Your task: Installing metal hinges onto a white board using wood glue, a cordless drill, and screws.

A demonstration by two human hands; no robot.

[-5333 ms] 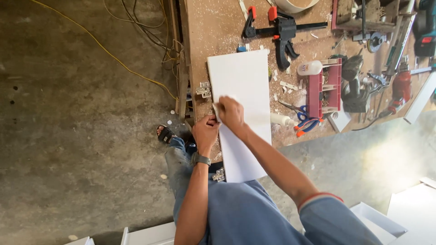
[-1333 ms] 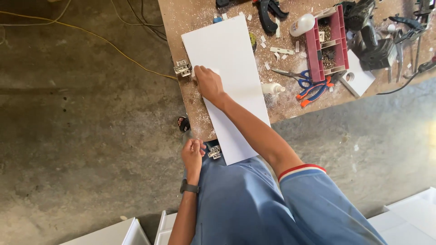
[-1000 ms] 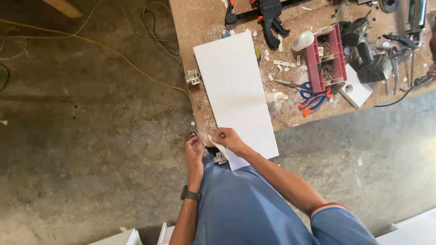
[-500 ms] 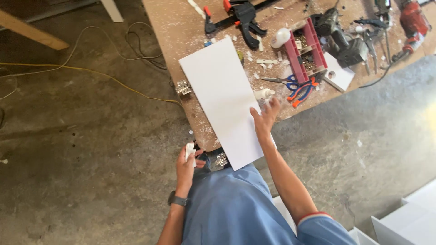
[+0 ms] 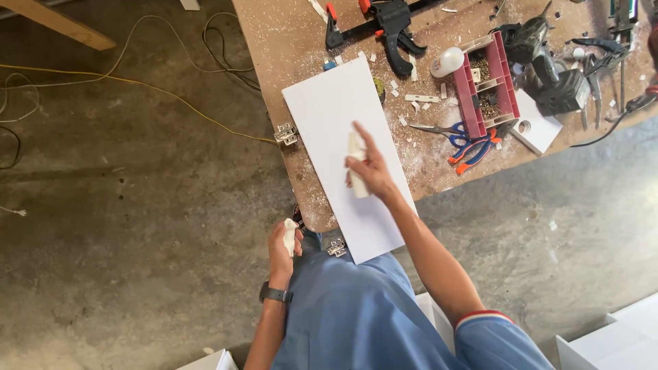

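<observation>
I see the right hand (image 5: pixel 369 168) resting on the white panel (image 5: pixel 343 151), fingers curled round a small pale tube (image 5: pixel 357 168), index finger pointing to 12 o'clock. Panel lies flat on the bench (image 5: pixel 288 41), its near end overhanging the edge. Left hand (image 5: pixel 282 241) at 7 o'clock from the panel, off the bench, closed on a wad of white cloth (image 5: pixel 290 234). Metal hinges (image 5: pixel 286 133) on the panel's left edge. Red organiser box (image 5: pixel 488 82) at 2 o'clock.

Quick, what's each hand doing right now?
Left hand: shut on a white wad.
Right hand: holding a pale roll against the white panel.
</observation>
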